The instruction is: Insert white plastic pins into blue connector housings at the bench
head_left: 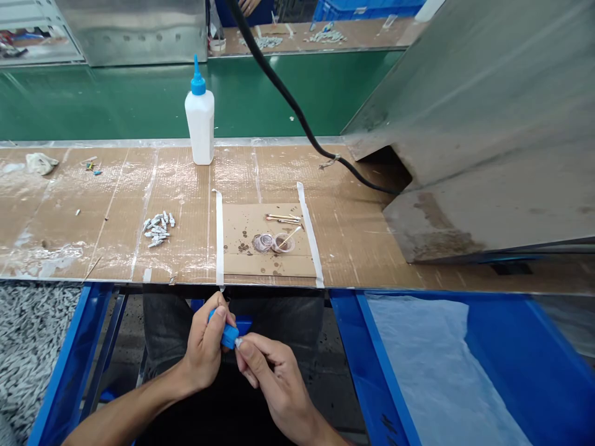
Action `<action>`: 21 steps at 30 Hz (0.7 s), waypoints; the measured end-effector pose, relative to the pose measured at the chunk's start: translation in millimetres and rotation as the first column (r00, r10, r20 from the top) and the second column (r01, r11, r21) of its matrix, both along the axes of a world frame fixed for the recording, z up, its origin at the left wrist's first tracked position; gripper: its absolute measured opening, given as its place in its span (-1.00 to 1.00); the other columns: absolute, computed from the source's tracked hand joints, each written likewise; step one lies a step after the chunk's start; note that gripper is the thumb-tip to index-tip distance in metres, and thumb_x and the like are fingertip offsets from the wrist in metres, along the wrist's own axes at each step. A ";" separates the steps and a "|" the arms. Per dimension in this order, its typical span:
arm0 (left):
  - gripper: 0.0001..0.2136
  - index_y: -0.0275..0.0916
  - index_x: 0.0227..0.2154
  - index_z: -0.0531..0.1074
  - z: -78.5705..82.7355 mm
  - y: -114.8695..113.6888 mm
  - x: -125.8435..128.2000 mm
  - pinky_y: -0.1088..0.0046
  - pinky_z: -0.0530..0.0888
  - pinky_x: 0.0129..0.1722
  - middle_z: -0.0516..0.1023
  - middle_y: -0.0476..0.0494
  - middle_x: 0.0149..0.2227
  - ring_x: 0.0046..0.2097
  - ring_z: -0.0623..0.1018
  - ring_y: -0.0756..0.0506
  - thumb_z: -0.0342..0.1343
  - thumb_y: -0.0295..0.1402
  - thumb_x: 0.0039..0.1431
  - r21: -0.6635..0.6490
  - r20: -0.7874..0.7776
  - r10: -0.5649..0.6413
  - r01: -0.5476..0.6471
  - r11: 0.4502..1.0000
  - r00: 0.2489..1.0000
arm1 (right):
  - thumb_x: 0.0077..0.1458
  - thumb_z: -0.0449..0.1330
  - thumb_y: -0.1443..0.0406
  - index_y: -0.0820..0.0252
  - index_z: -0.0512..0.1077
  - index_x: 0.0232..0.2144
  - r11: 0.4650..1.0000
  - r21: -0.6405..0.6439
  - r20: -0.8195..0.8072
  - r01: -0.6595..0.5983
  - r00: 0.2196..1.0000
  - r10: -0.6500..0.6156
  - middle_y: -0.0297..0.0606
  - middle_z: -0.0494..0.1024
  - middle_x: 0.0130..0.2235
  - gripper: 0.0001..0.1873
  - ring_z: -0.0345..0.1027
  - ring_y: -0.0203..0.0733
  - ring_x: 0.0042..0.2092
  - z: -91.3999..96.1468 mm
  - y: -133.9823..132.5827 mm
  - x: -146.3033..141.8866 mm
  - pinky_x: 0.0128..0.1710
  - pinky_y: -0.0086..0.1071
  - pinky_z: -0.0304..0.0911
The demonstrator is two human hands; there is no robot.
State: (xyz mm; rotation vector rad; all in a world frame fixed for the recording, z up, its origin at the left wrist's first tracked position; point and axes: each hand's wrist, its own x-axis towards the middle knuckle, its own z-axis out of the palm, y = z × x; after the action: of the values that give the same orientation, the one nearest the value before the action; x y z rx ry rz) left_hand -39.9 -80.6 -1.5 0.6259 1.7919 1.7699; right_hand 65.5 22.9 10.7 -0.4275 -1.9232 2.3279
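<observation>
1. Where the two forearms meet below the bench edge, the left hand (207,347) is curled around a small blue plastic block (229,335), thumb on top and fingers wrapped behind it, over the person's dark-trousered lap.
2. The right hand (274,378) pinches a tiny pale grey metal-looking piece (238,342) between thumb and forefinger, pressed against the lower right end of the blue block; the other fingers are folded under.
3. The bench is a brown corrugated cardboard worktop (362,229) covered with glossy clear tape, wrinkled and streaked white in places.
4. A smaller cardboard patch (242,254), bordered by two white tape strips and spotted with dark stains, carries two shallow round clear caps (273,242) and several thin wooden sticks (282,218); one stick rests in the right-hand cap.
5. A loose heap of small silver-grey pieces (157,229) lies left of the patch.
6. A white squeeze bottle with a blue conical nozzle (199,118) stands upright at the back edge, before a green conveyor belt (116,99).
7. A thick black cable (297,111) curves down under a dull, stained sheet-metal housing (488,124) on the right.
8. A blue plastic bin lined with translucent film (418,365) sits lower right; a mass of grey pieces (28,347) fills the lower left.
</observation>
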 end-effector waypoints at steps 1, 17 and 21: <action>-0.73 -0.21 -0.36 0.30 -0.8 -0.1 -2.9 0.54 0.35 -0.52 0.33 0.03 -0.48 -0.50 0.37 0.02 -0.22 -0.40 0.48 0.057 -0.212 0.020 -0.008 0.998 0.977 | 0.44 0.01 0.09 0.20 0.31 -0.51 0.994 -0.111 0.025 0.004 1.000 -0.002 -0.43 0.17 -0.58 -0.51 0.05 -0.36 -0.51 -1.2 -2.1 1.1 -0.49 -0.41 0.00; -0.70 -0.21 -0.37 0.27 -14.5 -18.7 -32.6 0.41 0.05 -0.69 0.11 0.13 -0.64 -0.69 0.10 0.01 -0.32 -0.43 0.41 0.133 -0.894 -0.139 0.551 0.824 0.425 | 0.28 0.07 -0.20 0.27 0.55 -0.35 0.808 -0.318 0.073 -0.496 0.837 0.543 -0.32 0.38 -0.47 -0.35 0.14 -0.37 -0.47 -14.4 8.0 4.1 -0.46 -0.46 0.05; -0.65 -0.19 -0.41 0.22 -23.4 -30.8 -22.5 0.45 0.05 -0.70 0.18 0.10 -0.63 -0.68 0.15 0.03 -0.35 -0.38 0.48 0.099 -0.842 -0.243 0.583 0.806 0.481 | 0.28 0.11 -0.18 0.23 0.53 -0.27 0.806 -0.093 0.225 -0.585 0.776 0.589 -0.36 0.36 -0.45 -0.41 0.16 -0.38 -0.48 -22.9 9.6 7.1 -0.51 -0.48 0.11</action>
State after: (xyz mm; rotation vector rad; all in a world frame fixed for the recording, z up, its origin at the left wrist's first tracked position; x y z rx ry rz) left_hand -62.3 -111.4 -24.9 2.1441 1.5137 1.5480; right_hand 72.6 32.5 -12.2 -0.1120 -2.4418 2.7688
